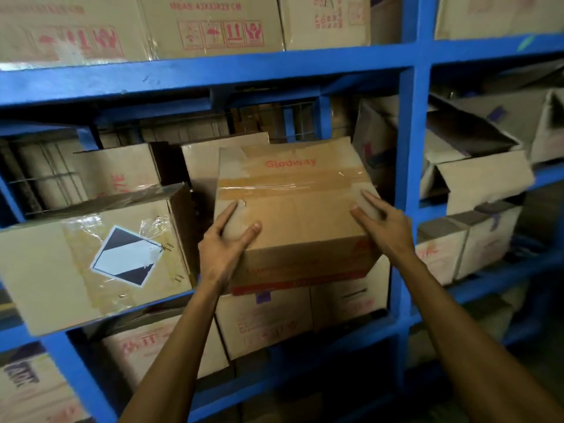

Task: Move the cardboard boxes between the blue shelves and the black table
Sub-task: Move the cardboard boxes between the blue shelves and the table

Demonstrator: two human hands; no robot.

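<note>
From the head camera, a taped cardboard box (293, 206) with a creased brown top, glossy clear tape and red "Glodway" lettering sits tilted at the front edge of the middle level of the blue shelves (409, 178). The left hand (224, 245) grips its near left corner, fingers on the top and thumb around the edge. The right hand (386, 221) lies on the near right corner, fingers spread and bent over the top. Beside it, a larger box (91, 264) bears a black-and-white diamond label (128, 254). Deeper boxes are shadowed, their print unreadable; the lower front of the held box is blurred.
</note>
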